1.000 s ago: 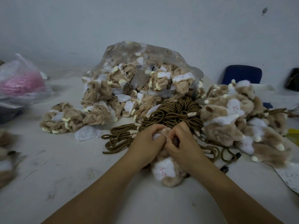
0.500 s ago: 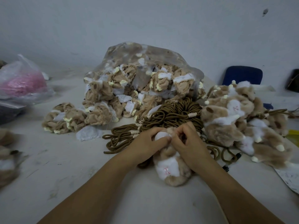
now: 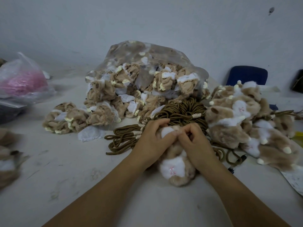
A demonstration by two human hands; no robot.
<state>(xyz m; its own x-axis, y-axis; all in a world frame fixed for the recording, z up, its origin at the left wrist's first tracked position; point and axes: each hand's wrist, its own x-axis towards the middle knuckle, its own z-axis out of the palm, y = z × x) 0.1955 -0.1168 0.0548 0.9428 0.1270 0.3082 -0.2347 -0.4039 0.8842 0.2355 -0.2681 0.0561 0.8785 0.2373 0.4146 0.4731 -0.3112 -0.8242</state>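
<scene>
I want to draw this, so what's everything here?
Fluffy tan-and-white plush toy: one, between the hands.
Bundle of brown cords: one, behind the hands.
Clear plastic bag of tan fabric skins: one, centre back.
Loose tan skins: several, left of it.
Heap of finished plush toys: many, tan-white, right.
Clear bag of pink stuff: one, far left.
Blue chair back: one, right rear.
White table: one, underneath.
Left hand, right hand: both grip the toy.

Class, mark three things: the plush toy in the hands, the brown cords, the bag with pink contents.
plush toy (image 3: 172,169), head view, its white muzzle patch.
brown cords (image 3: 180,112), head view, middle of the coiled bundle.
plastic bag (image 3: 21,81), head view, its pink-filled front.
</scene>
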